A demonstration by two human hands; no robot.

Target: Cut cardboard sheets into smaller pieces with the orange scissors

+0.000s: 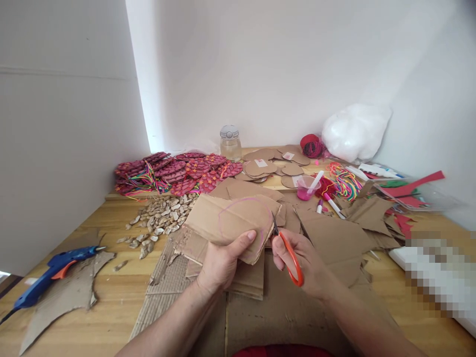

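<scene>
My left hand point(223, 265) grips a piece of cardboard point(204, 215), thumb on top and fingers hidden underneath. A rounded outline in purple marker is drawn on the piece. In my right hand point(297, 248) is a pair of scissors point(292, 258) with orange handles. Their dark blades meet the right edge of the cardboard, close to the drawn line. Beneath both hands lie more cardboard pieces point(247, 285) on a large cardboard sheet point(282, 312).
A blue glue gun point(55, 270) rests on a cardboard scrap at left. Peanut shells point(159, 218), decorated red pieces point(186, 171), a glass jar point(230, 146) and cut cardboard shapes point(260, 168) lie behind. Yarn point(310, 145), a pink cup point(307, 190) and cardboard scraps point(372, 218) are at right.
</scene>
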